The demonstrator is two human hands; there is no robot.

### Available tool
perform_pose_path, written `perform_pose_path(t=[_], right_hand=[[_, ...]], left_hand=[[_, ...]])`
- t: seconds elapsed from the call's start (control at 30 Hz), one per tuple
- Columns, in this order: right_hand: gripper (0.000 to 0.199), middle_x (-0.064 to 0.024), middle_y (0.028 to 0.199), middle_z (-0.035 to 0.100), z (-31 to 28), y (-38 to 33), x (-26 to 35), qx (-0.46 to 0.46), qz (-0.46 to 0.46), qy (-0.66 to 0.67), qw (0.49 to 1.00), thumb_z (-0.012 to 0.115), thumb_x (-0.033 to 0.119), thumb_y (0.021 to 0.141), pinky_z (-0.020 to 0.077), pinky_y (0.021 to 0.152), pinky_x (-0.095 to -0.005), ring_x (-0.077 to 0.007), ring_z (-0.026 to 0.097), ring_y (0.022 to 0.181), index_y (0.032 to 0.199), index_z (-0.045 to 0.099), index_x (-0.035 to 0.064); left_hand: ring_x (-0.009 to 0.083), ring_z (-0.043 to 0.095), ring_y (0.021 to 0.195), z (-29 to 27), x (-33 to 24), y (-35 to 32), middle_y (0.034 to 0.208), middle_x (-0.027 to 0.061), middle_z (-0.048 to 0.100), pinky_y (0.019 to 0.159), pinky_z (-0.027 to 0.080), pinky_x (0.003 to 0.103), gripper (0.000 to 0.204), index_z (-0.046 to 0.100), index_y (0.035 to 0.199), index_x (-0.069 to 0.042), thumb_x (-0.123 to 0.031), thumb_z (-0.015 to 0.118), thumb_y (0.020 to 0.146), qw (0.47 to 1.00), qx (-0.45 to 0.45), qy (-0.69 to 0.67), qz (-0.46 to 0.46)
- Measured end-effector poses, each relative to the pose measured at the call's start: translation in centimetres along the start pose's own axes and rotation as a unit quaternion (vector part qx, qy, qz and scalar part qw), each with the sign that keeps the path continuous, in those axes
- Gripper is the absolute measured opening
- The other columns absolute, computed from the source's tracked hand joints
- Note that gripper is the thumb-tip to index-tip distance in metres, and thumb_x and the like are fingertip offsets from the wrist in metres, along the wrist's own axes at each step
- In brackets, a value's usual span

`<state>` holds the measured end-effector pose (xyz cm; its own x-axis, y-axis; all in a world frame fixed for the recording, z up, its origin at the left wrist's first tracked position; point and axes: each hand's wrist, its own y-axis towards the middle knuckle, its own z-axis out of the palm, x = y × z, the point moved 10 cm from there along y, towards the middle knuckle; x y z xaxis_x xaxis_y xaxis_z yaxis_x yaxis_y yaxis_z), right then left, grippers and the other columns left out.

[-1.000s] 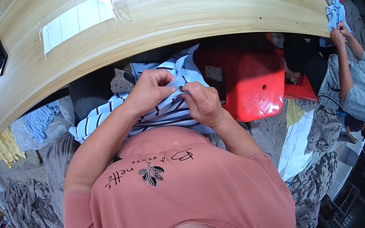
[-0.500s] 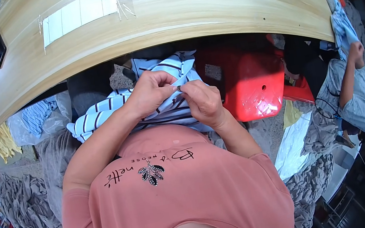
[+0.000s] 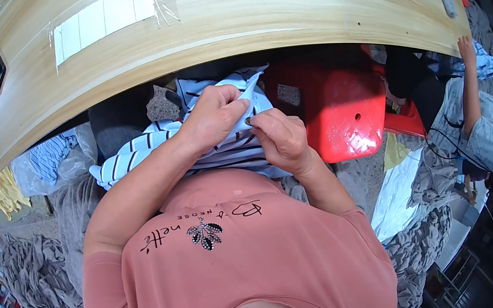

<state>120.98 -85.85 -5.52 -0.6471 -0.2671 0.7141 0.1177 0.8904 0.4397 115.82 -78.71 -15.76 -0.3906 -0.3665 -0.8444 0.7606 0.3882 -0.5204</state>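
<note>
The striped garment, pale blue with dark stripes, lies bunched in the person's lap below the edge of the counter. The left hand has its grip closed over a fold near the top of the cloth, fingers curled tight around it. The right hand sits just beside it, its grip pinching the same fold between thumb and fingertips. To the right of both grips stands a red plastic stool. Farther right, another person in a blue shirt reaches up toward the counter. Left of the grips, grey fabric lies heaped on the floor.
</note>
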Motion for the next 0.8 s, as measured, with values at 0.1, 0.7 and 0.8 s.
perform_pose_path(t=[0.1,0.7,0.8], right_hand=[[0.025,-0.0118,0.073,0.058,-0.5,-0.2,0.4,-0.028,-0.02,-0.002,0.999,0.061,-0.01,0.064,0.0454,0.047,-0.0273,-0.0227,0.059,0.058,0.087,0.055,-0.0015],[0.027,-0.0109,0.078,0.058,1.1,0.5,0.7,0.067,-0.032,-0.086,0.994,0.058,-0.008,0.057,0.0433,0.045,-0.0286,-0.0213,0.056,0.056,0.083,0.058,0.0001],[0.021,-0.0126,0.084,0.059,0.7,1.7,0.6,0.044,0.011,-0.044,0.998,0.059,-0.008,0.059,0.0453,0.048,-0.029,-0.0224,0.057,0.058,0.079,0.058,0.001]], left_hand=[[0.0021,0.043,0.058,0.3,-0.5,-0.2,0.066,-0.0033,0.052,0.049,0.035,0.019,0.011,0.057,0.074,-0.002,-0.011,0.058,0.08,0.999,0.02,0.027,0.009],[0.0031,0.044,0.065,0.0,-2.4,-1.5,0.067,-0.0019,0.053,0.057,0.038,0.019,0.004,0.057,0.075,0.001,-0.003,0.057,0.077,0.99,0.113,0.053,0.063],[0.0034,0.046,0.067,-0.2,-2.0,-1.6,0.068,-0.0017,0.054,0.06,0.039,0.02,0.004,0.056,0.076,0.001,-0.003,0.059,0.076,0.99,0.108,0.056,0.071]])
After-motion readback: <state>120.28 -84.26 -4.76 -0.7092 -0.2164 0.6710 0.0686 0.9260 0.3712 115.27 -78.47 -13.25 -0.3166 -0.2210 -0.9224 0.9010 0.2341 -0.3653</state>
